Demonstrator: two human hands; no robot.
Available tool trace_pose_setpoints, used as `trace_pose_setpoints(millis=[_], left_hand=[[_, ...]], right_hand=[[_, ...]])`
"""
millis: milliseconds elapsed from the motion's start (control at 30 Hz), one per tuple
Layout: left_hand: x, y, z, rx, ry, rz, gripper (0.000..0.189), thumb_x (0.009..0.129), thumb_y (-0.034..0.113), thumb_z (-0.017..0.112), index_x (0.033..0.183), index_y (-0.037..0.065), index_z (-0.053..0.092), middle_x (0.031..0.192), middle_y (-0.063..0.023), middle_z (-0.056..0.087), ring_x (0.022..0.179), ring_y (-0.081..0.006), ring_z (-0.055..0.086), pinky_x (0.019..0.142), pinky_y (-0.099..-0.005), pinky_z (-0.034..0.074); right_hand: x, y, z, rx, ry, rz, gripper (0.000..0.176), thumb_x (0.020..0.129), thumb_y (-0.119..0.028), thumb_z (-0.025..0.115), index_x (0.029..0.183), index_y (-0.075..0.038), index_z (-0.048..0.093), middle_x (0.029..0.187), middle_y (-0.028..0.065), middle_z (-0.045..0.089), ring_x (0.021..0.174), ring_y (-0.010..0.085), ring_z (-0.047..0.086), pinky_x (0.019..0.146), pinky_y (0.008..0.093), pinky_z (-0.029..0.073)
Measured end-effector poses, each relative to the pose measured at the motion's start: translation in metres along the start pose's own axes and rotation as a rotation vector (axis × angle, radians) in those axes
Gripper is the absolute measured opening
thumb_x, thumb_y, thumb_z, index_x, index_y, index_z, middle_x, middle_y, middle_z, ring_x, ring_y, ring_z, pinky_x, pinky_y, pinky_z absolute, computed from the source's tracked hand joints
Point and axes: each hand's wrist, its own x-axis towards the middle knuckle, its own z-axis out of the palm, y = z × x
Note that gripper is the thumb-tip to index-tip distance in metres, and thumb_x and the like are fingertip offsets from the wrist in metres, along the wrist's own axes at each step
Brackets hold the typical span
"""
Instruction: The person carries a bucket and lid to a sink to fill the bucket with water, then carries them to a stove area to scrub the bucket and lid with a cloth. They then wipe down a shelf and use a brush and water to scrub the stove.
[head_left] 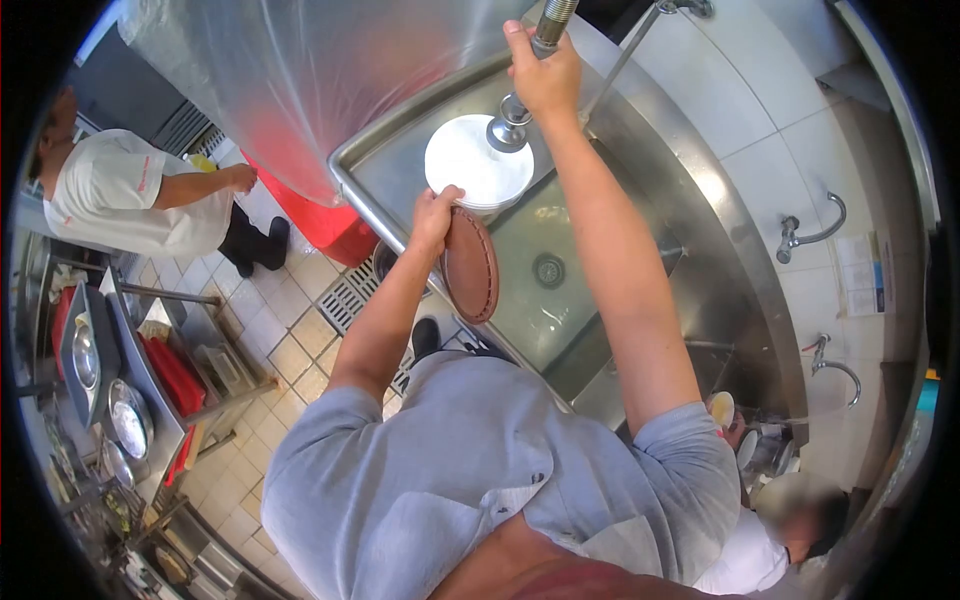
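Note:
My right hand is wrapped round the handle of a metal spray hose. Its round spray head points down over a stack of white round plates. At the near edge of that stack, my left hand is closed on the rim of a brown oval platter, which is tilted on its side and has a notched-looking border. The plates sit at the steel drainboard beside the sink. Beyond the platter lies the sink basin with its round drain.
A clear plastic sheet hangs past the drainboard, near a red bin. One person stands at left; another is at lower right, near bowls. Wall taps are at right. A shelf holds metal bowls.

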Motion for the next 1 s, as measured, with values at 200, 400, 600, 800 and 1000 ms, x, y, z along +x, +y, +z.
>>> trace_pose_setpoints(millis=[200, 400, 600, 800, 1000], left_hand=[[-0.002, -0.001, 0.0, 0.022, 0.021, -0.014, 0.038, 0.083, 0.018, 0.071, 0.112, -0.005, 0.062, 0.102, -0.012, 0.067, 0.091, -0.0222, 0.064, 0.08, -0.0366, 0.052], [0.01, -0.012, -0.005, 0.023, 0.025, 0.0, 0.038, 0.083, 0.02, 0.071, 0.11, -0.004, 0.061, 0.1, -0.0119, 0.066, 0.09, -0.0216, 0.064, 0.08, -0.036, 0.052], [0.002, -0.002, 0.0, 0.064, 0.035, -0.021, 0.039, 0.083, 0.022, 0.071, 0.111, -0.003, 0.061, 0.1, -0.0109, 0.066, 0.09, -0.0216, 0.064, 0.081, -0.0359, 0.052], [-0.003, 0.001, 0.0, 0.029, -0.001, -0.032, 0.04, 0.083, 0.021, 0.071, 0.113, -0.002, 0.06, 0.1, -0.011, 0.065, 0.089, -0.022, 0.064, 0.081, -0.0369, 0.052], [-0.008, 0.015, 0.006, -0.006, 0.02, -0.077, 0.039, 0.08, 0.02, 0.072, 0.109, -0.005, 0.062, 0.1, -0.0121, 0.067, 0.089, -0.0213, 0.063, 0.08, -0.036, 0.051]], right_hand=[[-0.01, 0.008, 0.0, -0.041, -0.023, -0.075, 0.078, 0.083, -0.054, 0.079, 0.126, 0.007, 0.055, 0.105, 0.0197, 0.071, 0.1, 0.0326, 0.069, 0.091, 0.0409, 0.051], [-0.036, 0.02, -0.004, -0.125, -0.105, 0.047, 0.091, 0.081, -0.056, 0.08, 0.136, 0.009, 0.048, 0.115, 0.0238, 0.068, 0.108, 0.0355, 0.067, 0.096, 0.0425, 0.05], [-0.026, 0.036, -0.003, -0.082, -0.008, -0.014, 0.113, 0.077, -0.058, 0.084, 0.149, 0.011, 0.031, 0.127, 0.0285, 0.062, 0.119, 0.038, 0.063, 0.103, 0.0419, 0.048], [-0.031, 0.028, -0.017, -0.09, -0.045, 0.051, 0.13, 0.072, -0.059, 0.087, 0.154, 0.013, 0.016, 0.136, 0.0332, 0.055, 0.126, 0.0408, 0.058, 0.108, 0.0421, 0.044], [-0.017, 0.026, -0.018, -0.16, -0.025, 0.033, 0.13, 0.071, -0.061, 0.087, 0.153, 0.015, 0.019, 0.139, 0.0326, 0.053, 0.129, 0.0405, 0.056, 0.109, 0.0422, 0.044]])
